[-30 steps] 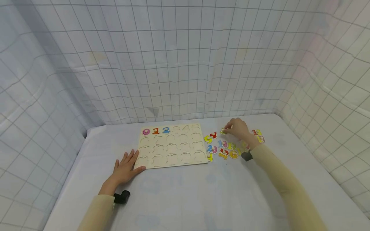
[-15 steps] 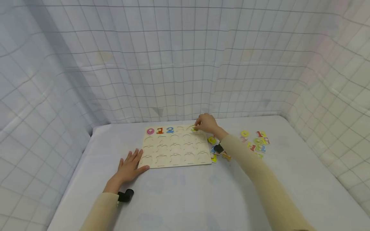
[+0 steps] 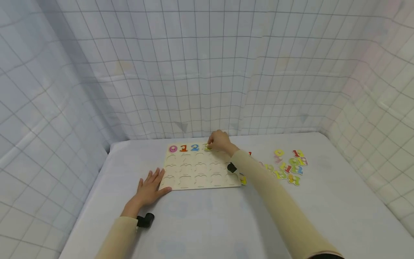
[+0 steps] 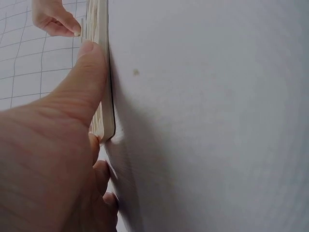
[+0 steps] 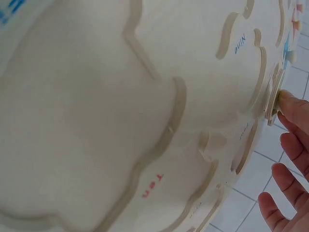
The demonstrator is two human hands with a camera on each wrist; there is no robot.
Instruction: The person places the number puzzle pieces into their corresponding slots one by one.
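Observation:
My right hand (image 3: 220,141) pinches a yellow-green number 3 puzzle piece (image 3: 207,148) at the top row of a pale wooden number board (image 3: 185,187). In the right wrist view, thumb and index finger hold this piece (image 5: 273,99) by its knob, tilted at the board's surface, while the other fingers stay apart. At the board's near left corner lies my left hand (image 3: 149,190), fingers spread on the table beside the left edge. Its thumb (image 4: 86,72) rests along the board's front edge. A pink 0 (image 3: 173,148), a red 1 (image 3: 183,148) and a blue 2 (image 3: 194,148) sit in their slots.
Loose colourful number pieces (image 3: 293,179) lie scattered on the white table (image 3: 207,226) right of the board, some hidden under the right forearm. White grid-patterned curtains (image 3: 207,72) hang behind and on both sides.
My right hand has picked the yellow-green 3 from the scattered pieces and carried it left to the board's top row. The left hand has stayed at the corner; the head view has shifted slightly.

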